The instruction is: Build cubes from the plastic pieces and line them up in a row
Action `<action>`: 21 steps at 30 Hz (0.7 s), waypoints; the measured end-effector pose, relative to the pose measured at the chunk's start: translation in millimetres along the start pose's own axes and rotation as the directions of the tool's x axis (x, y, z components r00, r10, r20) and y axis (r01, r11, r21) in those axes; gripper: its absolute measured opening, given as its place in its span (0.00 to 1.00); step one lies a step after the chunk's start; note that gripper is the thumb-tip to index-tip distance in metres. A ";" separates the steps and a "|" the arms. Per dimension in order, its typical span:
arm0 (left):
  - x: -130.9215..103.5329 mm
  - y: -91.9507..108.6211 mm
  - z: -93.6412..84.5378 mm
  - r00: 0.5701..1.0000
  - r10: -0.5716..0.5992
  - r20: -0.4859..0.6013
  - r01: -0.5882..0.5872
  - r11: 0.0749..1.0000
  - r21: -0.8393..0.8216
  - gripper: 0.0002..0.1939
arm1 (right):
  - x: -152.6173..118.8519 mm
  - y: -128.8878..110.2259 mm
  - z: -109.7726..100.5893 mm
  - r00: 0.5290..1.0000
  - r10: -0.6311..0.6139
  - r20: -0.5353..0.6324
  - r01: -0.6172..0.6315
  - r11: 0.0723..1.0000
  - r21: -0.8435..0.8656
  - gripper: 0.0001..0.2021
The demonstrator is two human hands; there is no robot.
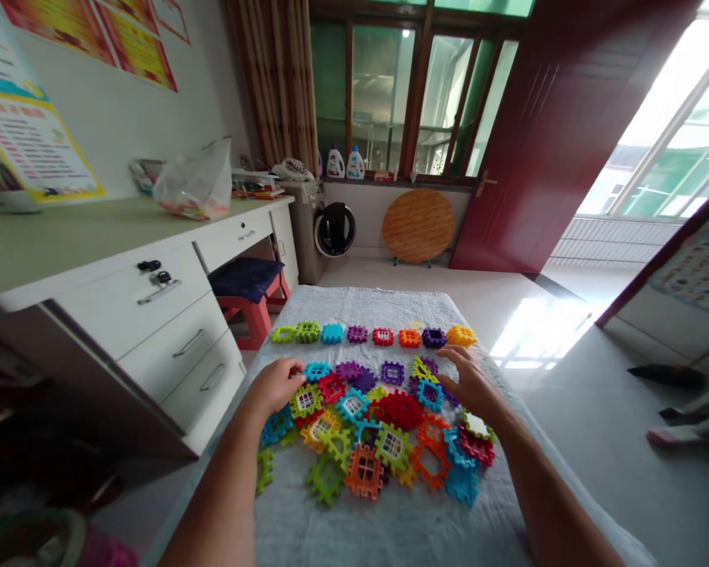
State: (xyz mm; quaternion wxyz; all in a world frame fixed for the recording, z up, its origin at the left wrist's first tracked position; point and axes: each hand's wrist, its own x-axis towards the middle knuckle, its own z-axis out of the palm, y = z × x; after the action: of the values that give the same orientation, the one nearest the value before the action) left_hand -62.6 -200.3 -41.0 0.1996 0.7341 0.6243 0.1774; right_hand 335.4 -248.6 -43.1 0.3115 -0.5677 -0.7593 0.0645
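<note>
A loose pile of colourful interlocking plastic pieces lies on a cloth-covered table (413,535), among them a red piece (400,409) and an orange window piece (365,471). My left hand (279,384) rests at the pile's left edge beside a blue piece (317,371), its fingers curled; whether they hold anything is hidden. On the right, my right hand (465,373) has its thumb and fingers apart near a yellow-green triangular piece (421,368), with nothing between them. Behind the pile runs a row of stacked pieces, from a lime one (283,335) to a yellow-orange one (461,335).
To the left stands a white desk (94,236) with drawers and a plastic bag (194,181). A red stool (251,295) is tucked by it. Beyond the table are a washing machine (310,228), a round wooden board (419,225) and a dark red door (543,142).
</note>
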 end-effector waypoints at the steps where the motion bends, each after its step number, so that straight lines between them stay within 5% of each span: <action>1: -0.8 1.6 0.6 1.000 0.000 0.005 0.000 1.000 0.010 0.08 | -0.8 1.0 5.0 1.000 0.007 -0.021 -0.008 0.999 -0.042 0.17; 10: 1.3 14.6 15.8 0.997 -0.038 -0.062 0.037 0.999 -0.021 0.15 | -7.3 12.5 25.3 0.999 0.040 0.004 -0.039 0.988 -0.148 0.14; 17: 4.9 19.2 25.1 0.976 0.071 -0.204 -0.127 0.953 -0.274 0.19 | -7.9 7.4 27.6 0.997 0.077 0.022 -0.074 0.988 -0.134 0.12; 21: 2.0 29.6 18.1 0.961 0.023 -0.277 -0.177 0.820 -0.545 0.14 | -8.1 9.4 28.7 0.996 0.083 0.023 -0.079 0.989 -0.126 0.12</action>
State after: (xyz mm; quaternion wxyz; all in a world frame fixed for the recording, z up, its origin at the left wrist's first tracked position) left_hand -28.0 -203.8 -41.2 0.3151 0.6448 0.5246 0.4580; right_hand 328.7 -245.2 -73.5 0.2615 -0.6154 -0.7426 0.0374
